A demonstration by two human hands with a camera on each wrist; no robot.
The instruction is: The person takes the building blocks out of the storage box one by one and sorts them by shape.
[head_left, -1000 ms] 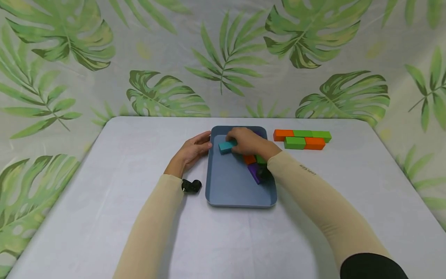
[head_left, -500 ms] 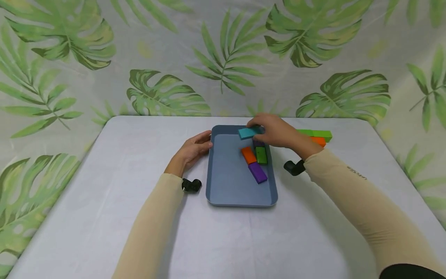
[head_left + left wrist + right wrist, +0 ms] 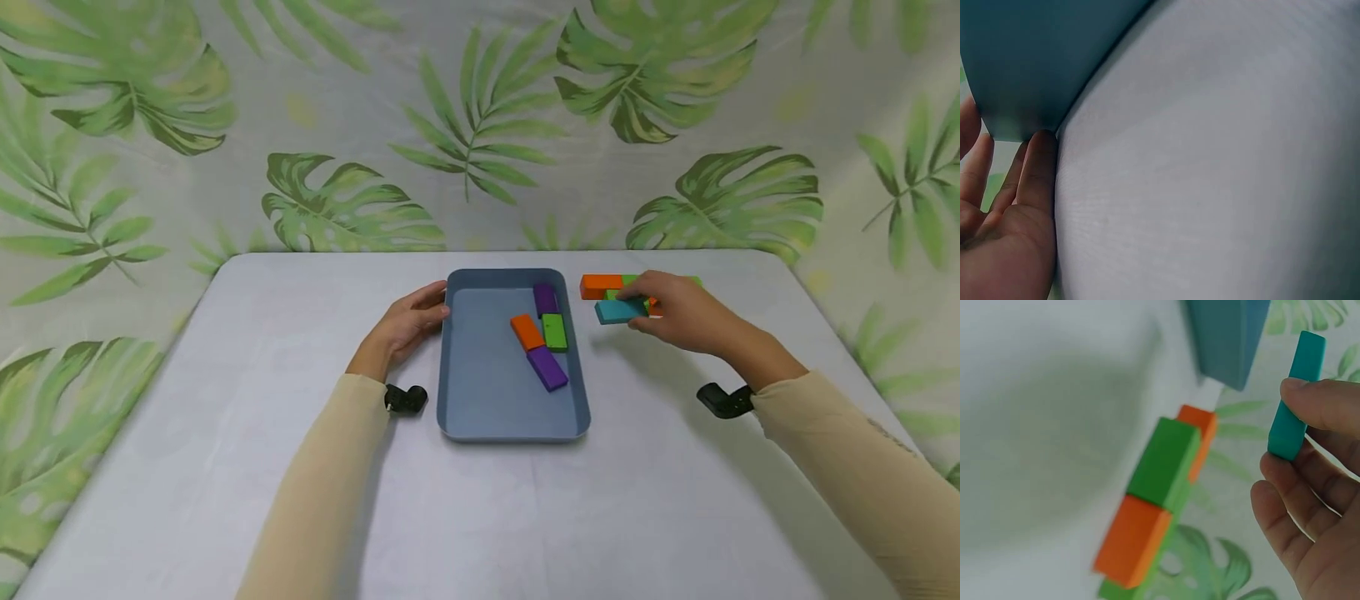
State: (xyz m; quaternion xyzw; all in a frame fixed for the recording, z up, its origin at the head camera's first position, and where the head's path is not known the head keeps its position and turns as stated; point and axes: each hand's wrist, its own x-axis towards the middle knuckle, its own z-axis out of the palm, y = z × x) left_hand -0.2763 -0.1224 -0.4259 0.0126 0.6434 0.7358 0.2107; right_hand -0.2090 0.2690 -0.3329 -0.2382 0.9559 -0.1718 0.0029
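In the head view a teal block (image 3: 617, 312) is pinched between thumb and fingers of my right hand (image 3: 682, 315), above the table just right of the tray. The right wrist view shows the same teal block (image 3: 1289, 428) gripped by its sides, off the table. My left hand (image 3: 401, 329) rests against the left side of the blue-grey tray (image 3: 487, 408), its fingers fairly straight. Up close in the left wrist view, fingertips touch the tray wall (image 3: 1035, 62). Inside the tray lie two purple blocks (image 3: 547, 368), an orange block (image 3: 527, 332) and a green block (image 3: 554, 332).
Behind the right hand, orange blocks (image 3: 597, 287) and green blocks (image 3: 1165, 461) stand in two rows on the white table (image 3: 337, 500), partly covered by the hand. A leaf-patterned cloth (image 3: 487, 125) hangs behind the table's back edge.
My right hand has carried the teal block out of the tray's upper part, rightwards to the block rows. Blocks in the tray are now uncovered. The left hand stays at the tray's side.
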